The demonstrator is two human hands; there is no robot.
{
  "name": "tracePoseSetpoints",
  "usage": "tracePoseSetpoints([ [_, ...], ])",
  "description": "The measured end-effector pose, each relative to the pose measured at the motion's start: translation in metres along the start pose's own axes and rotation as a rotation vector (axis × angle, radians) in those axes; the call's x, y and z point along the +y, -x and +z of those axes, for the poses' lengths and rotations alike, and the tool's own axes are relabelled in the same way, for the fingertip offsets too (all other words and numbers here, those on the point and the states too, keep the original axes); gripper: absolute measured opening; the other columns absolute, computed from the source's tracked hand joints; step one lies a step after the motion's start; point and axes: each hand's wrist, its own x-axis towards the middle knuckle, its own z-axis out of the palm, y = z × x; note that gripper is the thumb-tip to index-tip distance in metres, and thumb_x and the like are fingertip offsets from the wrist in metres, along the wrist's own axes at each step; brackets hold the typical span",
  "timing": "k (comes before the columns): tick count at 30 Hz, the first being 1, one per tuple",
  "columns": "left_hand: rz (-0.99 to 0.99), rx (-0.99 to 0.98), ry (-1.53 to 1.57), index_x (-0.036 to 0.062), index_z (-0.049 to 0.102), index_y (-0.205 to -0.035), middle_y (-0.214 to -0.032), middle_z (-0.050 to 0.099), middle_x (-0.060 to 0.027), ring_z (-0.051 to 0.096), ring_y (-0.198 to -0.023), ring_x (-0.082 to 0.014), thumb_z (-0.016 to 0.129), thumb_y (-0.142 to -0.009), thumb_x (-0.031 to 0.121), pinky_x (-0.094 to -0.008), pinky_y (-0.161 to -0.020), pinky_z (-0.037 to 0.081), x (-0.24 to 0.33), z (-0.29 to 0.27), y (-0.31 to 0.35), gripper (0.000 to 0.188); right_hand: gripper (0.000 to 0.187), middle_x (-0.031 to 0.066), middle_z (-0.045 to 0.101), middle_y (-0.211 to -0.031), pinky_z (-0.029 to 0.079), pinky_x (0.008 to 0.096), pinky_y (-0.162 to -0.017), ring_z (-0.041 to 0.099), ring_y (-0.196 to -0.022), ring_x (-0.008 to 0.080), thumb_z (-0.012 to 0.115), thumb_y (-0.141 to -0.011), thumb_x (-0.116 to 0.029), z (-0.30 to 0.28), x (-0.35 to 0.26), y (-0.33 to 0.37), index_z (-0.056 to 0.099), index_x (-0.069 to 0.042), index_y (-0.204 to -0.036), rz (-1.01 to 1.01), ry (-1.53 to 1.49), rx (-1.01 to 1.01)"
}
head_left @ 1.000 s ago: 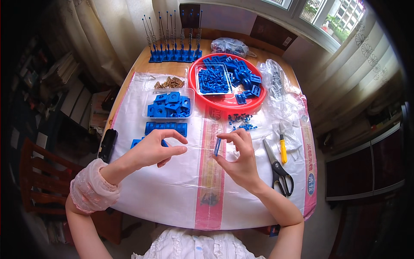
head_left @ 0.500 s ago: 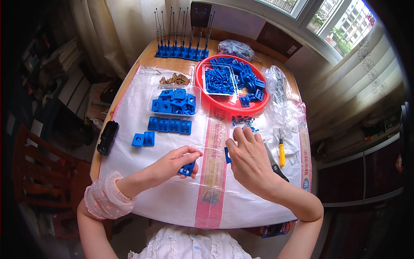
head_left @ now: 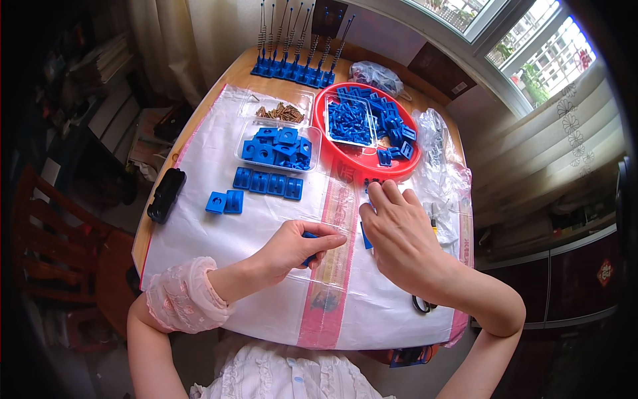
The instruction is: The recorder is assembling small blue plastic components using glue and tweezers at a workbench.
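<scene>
My left hand (head_left: 292, 251) is closed around a small blue plastic part (head_left: 309, 247), mostly hidden by the thumb and fingers. Right of it, my right hand (head_left: 402, 229) bends downward with fingers curled together over a scatter of tiny dark and blue pieces (head_left: 373, 181); its fingertips are hidden, so what they pinch does not show. A blue flat piece (head_left: 366, 235) peeks out beside that hand's left edge; whether it is held or lying there I cannot tell. Left of both hands stand a row of blue blocks (head_left: 268, 183) and two more blue pieces (head_left: 224, 202).
A red basin (head_left: 339, 156) holds blue parts and a clear tub. Clear boxes hold blue plates (head_left: 276, 145) and brass-coloured pieces (head_left: 280, 112). Blue stands with springs (head_left: 292, 72) line the back. A black case (head_left: 166, 195), plastic bags (head_left: 432, 143) and scissors handles (head_left: 423, 304) lie around.
The view has shifted slightly. My left hand has moved right toward my right hand, its blue part now more covered. My right hand stays over the tiny pieces, now hiding most of the yellow-handled tool.
</scene>
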Motion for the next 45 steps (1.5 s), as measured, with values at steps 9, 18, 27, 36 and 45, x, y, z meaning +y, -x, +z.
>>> tracePoseSetpoints([
  [9, -0.068, -0.022, 0.044, 0.0043, 0.072, -0.097, -0.064, 0.056, 0.0047, 0.050, -0.054, -0.0032, 0.076, -0.087, 0.028, -0.0180, -0.048, 0.036, 0.001, 0.006, -0.005, 0.026, 0.022, 0.0143, 0.053, -0.101, 0.038, 0.0349, -0.078, 0.049, -0.102, 0.0258, 0.065, -0.068, -0.006, 0.004, -0.006, -0.005, 0.063, 0.002, -0.088, -0.022, -0.056, -0.037],
  [18, -0.056, -0.017, 0.022, 0.0038, 0.073, -0.094, -0.065, 0.056, 0.0040, 0.049, -0.053, -0.0033, 0.076, -0.086, 0.024, -0.0184, -0.049, 0.037, -0.004, 0.007, -0.012, 0.022, 0.023, 0.0170, 0.053, -0.104, 0.039, 0.0366, -0.080, 0.049, -0.105, 0.0271, 0.064, -0.068, -0.007, 0.015, -0.007, -0.004, 0.063, 0.004, -0.088, -0.034, -0.085, -0.011],
  [27, -0.058, 0.012, 0.012, 0.0031, 0.073, -0.091, -0.065, 0.058, 0.0017, 0.051, -0.053, -0.0047, 0.075, -0.086, 0.021, -0.0185, -0.049, 0.039, -0.006, 0.005, -0.019, 0.018, 0.020, 0.0159, 0.054, -0.101, 0.039, 0.0368, -0.079, 0.050, -0.101, 0.0287, 0.064, -0.067, -0.004, 0.017, -0.002, -0.001, 0.062, 0.003, -0.085, -0.008, -0.203, 0.044],
  [36, -0.061, 0.016, -0.005, 0.0027, 0.072, -0.090, -0.065, 0.058, 0.0012, 0.051, -0.052, -0.0051, 0.075, -0.086, 0.020, -0.0185, -0.049, 0.039, -0.004, 0.000, -0.018, 0.018, 0.037, 0.0130, 0.053, -0.102, 0.041, 0.0380, -0.083, 0.050, -0.101, 0.0287, 0.080, -0.064, -0.011, 0.027, 0.001, 0.005, 0.060, 0.000, -0.093, 0.042, -0.412, 0.126],
  [45, -0.070, 0.009, -0.011, 0.0030, 0.072, -0.090, -0.064, 0.058, 0.0015, 0.050, -0.052, -0.0047, 0.074, -0.087, 0.019, -0.0180, -0.049, 0.038, -0.002, 0.000, -0.016, 0.016, 0.036, 0.0139, 0.052, -0.102, 0.041, 0.0394, -0.084, 0.050, -0.100, 0.0301, 0.078, -0.066, -0.012, 0.031, 0.002, 0.008, 0.059, 0.001, -0.094, 0.056, -0.502, 0.130],
])
